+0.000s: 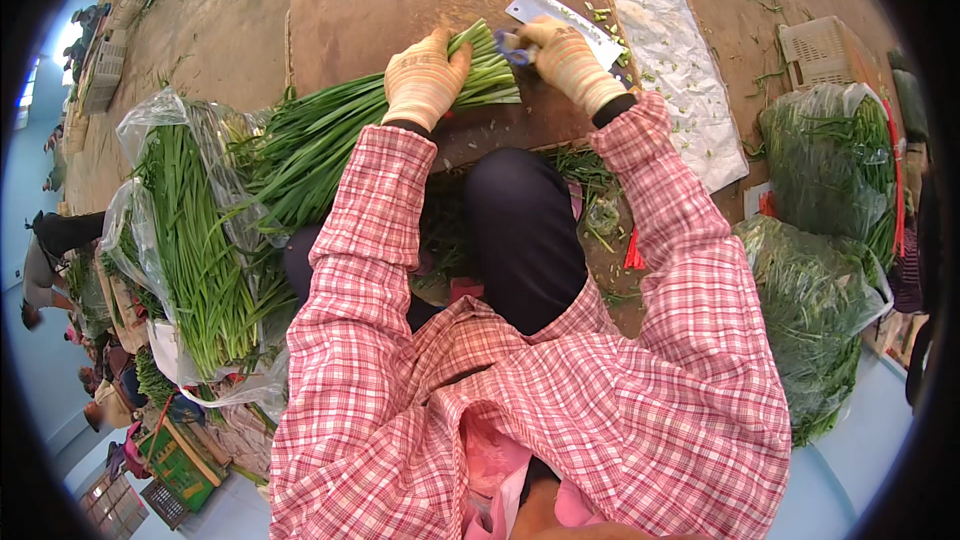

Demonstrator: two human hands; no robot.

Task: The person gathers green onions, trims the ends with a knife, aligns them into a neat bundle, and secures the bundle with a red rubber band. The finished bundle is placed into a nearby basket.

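My left hand [425, 79], in a striped knit glove, grips a bundle of long flat-leaved greens that look like garlic chives [330, 120]. The pale cut stems [491, 67] point right, and the leaves trail left over the board's edge. My right hand [566, 60], also gloved, holds a small blue loop [512, 51] by the stem ends; its exact kind is blurred. Just behind that hand a broad-bladed cleaver [547, 7] lies flat on the brown wooden board [375, 7], its handle out of sight.
Stem scraps lie on a white sheet [667, 52] right of the board. Loose greens fill an open plastic bag [195, 240] at my left. Bagged greens [825, 157] and a plastic crate [825, 52] stand at right. Red ties [634, 251] hang near my knee. People are at far left.
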